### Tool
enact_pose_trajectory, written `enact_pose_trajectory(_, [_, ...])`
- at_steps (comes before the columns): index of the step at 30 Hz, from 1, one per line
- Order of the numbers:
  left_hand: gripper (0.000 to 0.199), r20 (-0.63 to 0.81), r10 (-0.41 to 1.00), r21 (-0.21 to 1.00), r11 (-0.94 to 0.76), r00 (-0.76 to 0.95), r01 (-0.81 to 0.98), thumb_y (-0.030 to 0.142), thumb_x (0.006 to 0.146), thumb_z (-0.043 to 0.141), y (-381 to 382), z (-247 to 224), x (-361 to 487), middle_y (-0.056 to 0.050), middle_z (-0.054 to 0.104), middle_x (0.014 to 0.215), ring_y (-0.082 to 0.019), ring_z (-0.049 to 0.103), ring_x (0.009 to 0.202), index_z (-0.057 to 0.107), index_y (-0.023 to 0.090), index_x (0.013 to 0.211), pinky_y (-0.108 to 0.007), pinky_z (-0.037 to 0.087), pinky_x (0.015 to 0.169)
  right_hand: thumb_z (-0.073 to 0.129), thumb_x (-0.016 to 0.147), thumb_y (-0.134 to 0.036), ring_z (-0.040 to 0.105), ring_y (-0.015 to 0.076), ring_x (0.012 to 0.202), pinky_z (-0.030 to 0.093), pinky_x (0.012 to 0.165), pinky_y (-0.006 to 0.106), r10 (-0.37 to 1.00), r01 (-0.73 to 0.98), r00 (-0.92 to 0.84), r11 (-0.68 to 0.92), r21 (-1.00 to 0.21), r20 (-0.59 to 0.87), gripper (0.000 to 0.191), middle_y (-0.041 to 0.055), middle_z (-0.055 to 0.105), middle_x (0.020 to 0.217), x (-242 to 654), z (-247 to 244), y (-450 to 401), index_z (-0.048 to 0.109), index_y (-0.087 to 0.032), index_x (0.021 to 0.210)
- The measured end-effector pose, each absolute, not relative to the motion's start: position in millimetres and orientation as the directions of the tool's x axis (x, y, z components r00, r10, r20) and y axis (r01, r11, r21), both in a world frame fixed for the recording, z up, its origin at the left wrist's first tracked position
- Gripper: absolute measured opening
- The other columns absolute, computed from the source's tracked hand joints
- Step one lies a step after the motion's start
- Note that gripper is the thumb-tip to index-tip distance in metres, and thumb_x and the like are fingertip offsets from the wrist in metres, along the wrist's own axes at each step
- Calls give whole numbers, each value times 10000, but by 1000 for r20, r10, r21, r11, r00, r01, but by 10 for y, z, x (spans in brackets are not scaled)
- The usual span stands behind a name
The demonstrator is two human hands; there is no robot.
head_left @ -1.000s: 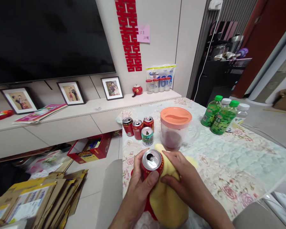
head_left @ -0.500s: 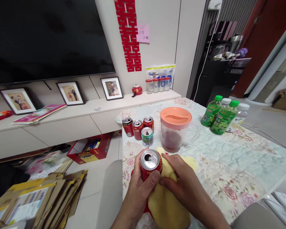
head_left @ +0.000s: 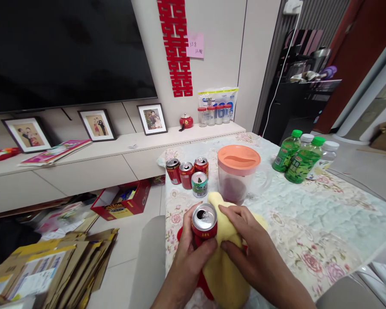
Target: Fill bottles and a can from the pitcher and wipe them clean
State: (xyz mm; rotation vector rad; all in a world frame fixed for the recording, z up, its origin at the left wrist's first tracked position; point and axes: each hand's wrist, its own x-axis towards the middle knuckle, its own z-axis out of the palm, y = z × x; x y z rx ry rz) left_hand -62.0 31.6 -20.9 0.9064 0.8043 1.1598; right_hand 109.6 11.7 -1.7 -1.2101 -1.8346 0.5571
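My left hand (head_left: 193,257) is wrapped round an opened red drink can (head_left: 205,231), its silver top tilted up toward me. Pressed against the can's right side is a yellow cloth (head_left: 225,266), pinched in my right hand (head_left: 249,236). The cloth's lower part hangs down and hides some of a red object (head_left: 204,285) beneath. Just beyond my hands stand several opened cans, among them a short green and silver can (head_left: 199,185) and a red can (head_left: 186,175). A clear plastic pitcher (head_left: 233,184) with an orange lid is behind the cloth.
Green-capped bottles (head_left: 304,161) stand at the right of the table, which has a flowered cloth (head_left: 309,231). Left on the floor are flattened cardboard boxes (head_left: 54,270) and a red carton (head_left: 122,201). Along the wall runs a low cabinet (head_left: 109,159) with framed photos (head_left: 152,119).
My right hand and the yellow cloth have shifted slightly on the can's side, and a cloth fold now sticks up higher. The can is turned a little in my left hand.
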Motion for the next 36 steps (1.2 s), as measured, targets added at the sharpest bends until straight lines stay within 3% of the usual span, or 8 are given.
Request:
enact_pose_trajectory(5, [1029, -86, 974, 894, 168, 208, -415, 350, 740, 912, 313, -220, -627, -94, 632, 1444, -349, 605, 1341, 300, 350, 1567, -455, 448, 1152, 532, 857, -28, 548, 253, 1274, 482, 1132, 475, 919, 544, -234, 394, -740, 317, 638, 109, 566, 1328, 1147, -107, 199, 478, -242, 1456])
enact_pose_trajectory(12, [1116, -102, 978, 895, 171, 184, -413, 328, 692, 954, 335, -179, -632, -110, 644, 1454, -363, 627, 1333, 296, 347, 1594, -431, 530, 1082, 523, 800, -26, 596, 297, 1189, 516, 1070, 537, 952, 611, -226, 302, -732, 204, 628, 157, 611, 1242, 1144, -311, 300, 552, -151, 1415])
enact_pose_trajectory(18, [1029, -107, 976, 889, 179, 191, -421, 386, 729, 932, 347, -147, -596, -141, 657, 1441, -375, 592, 1377, 354, 288, 1574, -496, 449, 1175, 579, 842, -67, 612, 259, 1196, 536, 1049, 460, 913, 552, -112, 386, -739, 393, 590, 106, 621, 1266, 1058, -225, 208, 539, -236, 1406])
enact_pose_trajectory(23, [1060, -125, 963, 886, 217, 240, -410, 427, 781, 887, 317, -182, -614, -135, 619, 1493, -373, 531, 1436, 249, 320, 1621, -510, 450, 1175, 583, 910, -81, 599, 180, 1221, 528, 1029, 297, 829, 484, -88, 521, -703, 553, 609, 56, 582, 1292, 1044, -27, 96, 488, -309, 1467])
enact_pose_trajectory(29, [800, -90, 935, 904, 221, 344, -365, 400, 859, 810, 320, -143, -710, -107, 512, 1609, -382, 421, 1517, 438, 305, 1561, -500, 373, 1237, 552, 940, -99, 501, 191, 1348, 456, 1120, 298, 775, 546, -62, 554, -629, 629, 615, 74, 473, 1439, 1057, -9, 118, 457, -301, 1513])
enact_pose_trajectory(36, [852, -68, 951, 884, 198, 302, -423, 323, 816, 874, 365, -228, -700, -127, 563, 1558, -371, 503, 1463, 424, 310, 1539, -479, 441, 1191, 509, 917, -81, 576, 234, 1225, 501, 1071, 405, 903, 500, -194, 426, -754, 382, 490, 105, 597, 1289, 1134, -58, 226, 551, -218, 1386])
